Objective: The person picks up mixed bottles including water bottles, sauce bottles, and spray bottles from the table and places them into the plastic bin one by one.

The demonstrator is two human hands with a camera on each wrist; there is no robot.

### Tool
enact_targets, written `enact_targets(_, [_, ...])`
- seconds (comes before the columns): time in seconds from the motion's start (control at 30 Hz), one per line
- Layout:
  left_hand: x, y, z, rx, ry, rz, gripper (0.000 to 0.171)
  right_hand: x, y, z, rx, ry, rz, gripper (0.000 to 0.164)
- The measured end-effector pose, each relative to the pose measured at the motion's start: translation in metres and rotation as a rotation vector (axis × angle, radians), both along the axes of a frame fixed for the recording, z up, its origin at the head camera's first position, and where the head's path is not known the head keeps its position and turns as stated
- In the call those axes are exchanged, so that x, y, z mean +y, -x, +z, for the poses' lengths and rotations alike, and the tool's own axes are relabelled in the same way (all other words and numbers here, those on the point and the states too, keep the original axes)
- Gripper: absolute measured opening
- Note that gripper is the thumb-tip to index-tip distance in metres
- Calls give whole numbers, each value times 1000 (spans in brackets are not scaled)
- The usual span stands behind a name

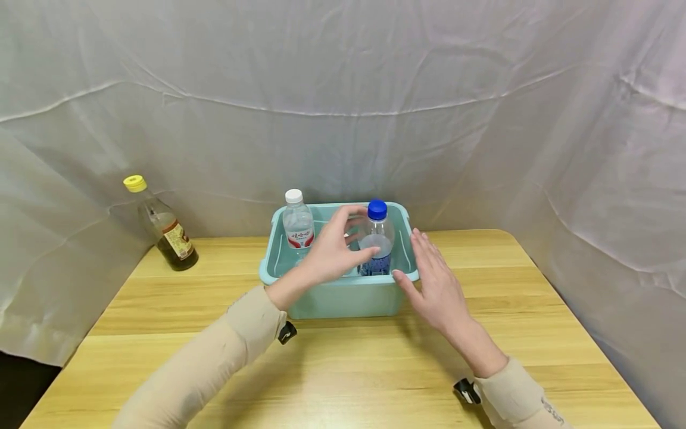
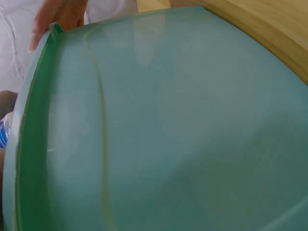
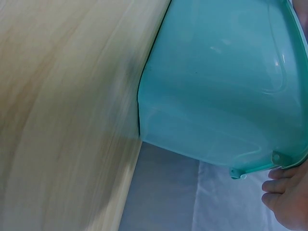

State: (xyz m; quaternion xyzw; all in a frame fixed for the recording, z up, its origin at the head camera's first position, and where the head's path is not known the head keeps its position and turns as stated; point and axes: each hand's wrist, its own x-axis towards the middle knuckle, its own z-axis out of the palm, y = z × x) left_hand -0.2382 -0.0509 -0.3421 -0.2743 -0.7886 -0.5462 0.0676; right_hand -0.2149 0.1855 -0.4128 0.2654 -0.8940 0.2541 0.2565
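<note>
My left hand (image 1: 334, 247) curves around the upper part of a clear plastic bottle (image 1: 376, 262) with a blue cap, thumb across its front and fingers at its back left. This bottle stands upright inside a light teal plastic basket (image 1: 343, 301). In the left wrist view only a small part of the bottle (image 2: 4, 131) shows, beyond the basket wall. At the basket's right rim, my right hand (image 1: 435, 286) has extended fingers and holds nothing. To the left in the basket stands another clear bottle (image 1: 298, 225), white-capped with a red and white label.
A dark sauce bottle (image 1: 168, 231) with a yellow cap stands at the table's back left. The basket sits near the back edge of the wooden table (image 1: 348, 369). Grey cloth (image 1: 343, 101) hangs behind and along both sides.
</note>
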Motion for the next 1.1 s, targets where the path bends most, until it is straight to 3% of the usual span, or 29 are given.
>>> enact_targets(0.33, [0,12,-1,-117,83,-106,67,0,0,1,-5,-7,-1,79])
enact_targets(0.57, [1,14,-3,-133,96,-170,68,0,1,3,-17,-6,-6,78])
enact_targets(0.73, [0,13,-4,-138,99,-178,67,1,0,3,-25,-15,-9,78])
enact_targets(1.1, [-2,12,-4,-109,132,-132,73,2,1,4,-36,-39,-19,78])
